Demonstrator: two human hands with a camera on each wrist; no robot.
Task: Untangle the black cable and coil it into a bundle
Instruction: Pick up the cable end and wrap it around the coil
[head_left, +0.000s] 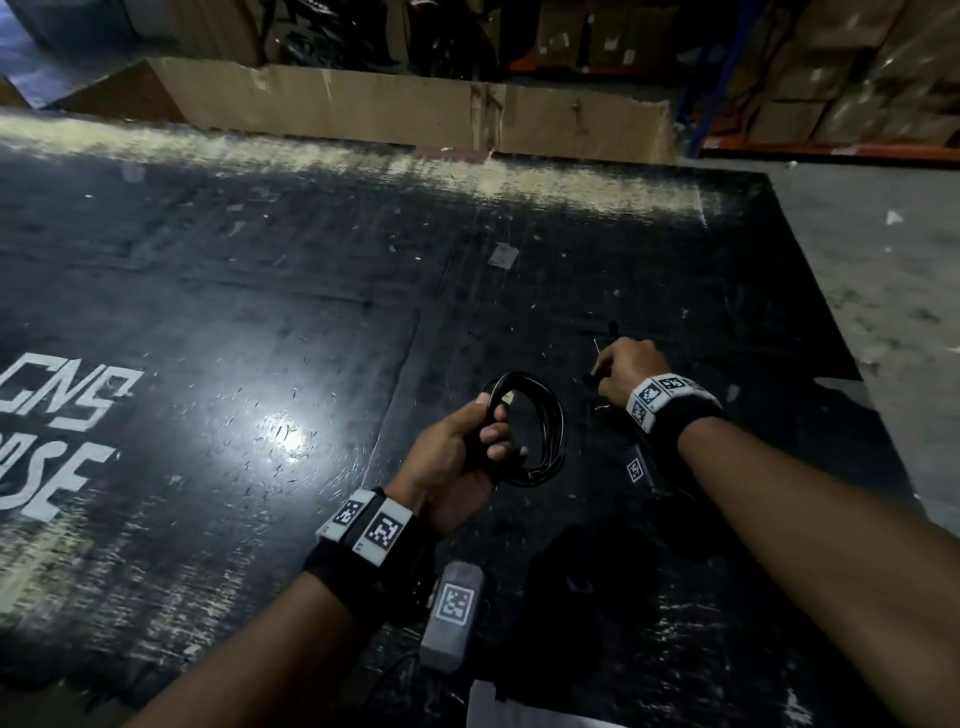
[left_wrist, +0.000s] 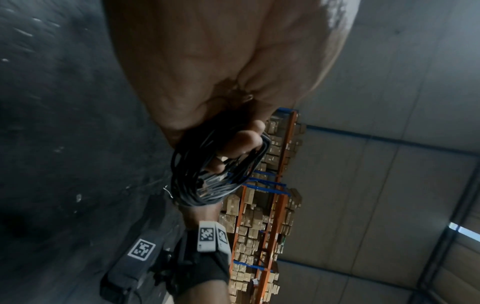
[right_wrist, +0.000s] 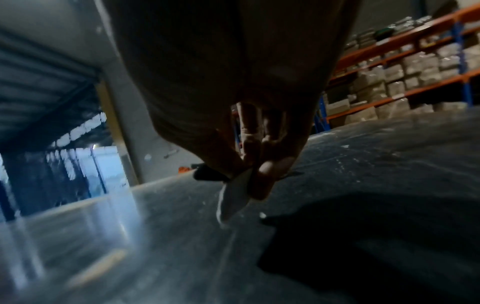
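The black cable (head_left: 558, 436) is wound into a round coil of several loops. My left hand (head_left: 467, 447) grips one side of that coil a little above the dark floor mat (head_left: 260, 312); in the left wrist view its fingers (left_wrist: 241, 142) curl through the coil (left_wrist: 197, 185). To the right and slightly farther out, my right hand (head_left: 626, 366) is down near the mat, apart from the coil. Its thumb and fingers (right_wrist: 267, 168) pinch a thin pale strip (right_wrist: 233, 197) whose tip points at the mat. I cannot tell what the strip is.
A long flattened cardboard box (head_left: 363, 104) lines the mat's far edge. Orange and blue racks with boxes (head_left: 831, 78) stand at the back right. Bare concrete floor (head_left: 883, 286) lies right of the mat, and white lettering (head_left: 62, 405) marks its left side.
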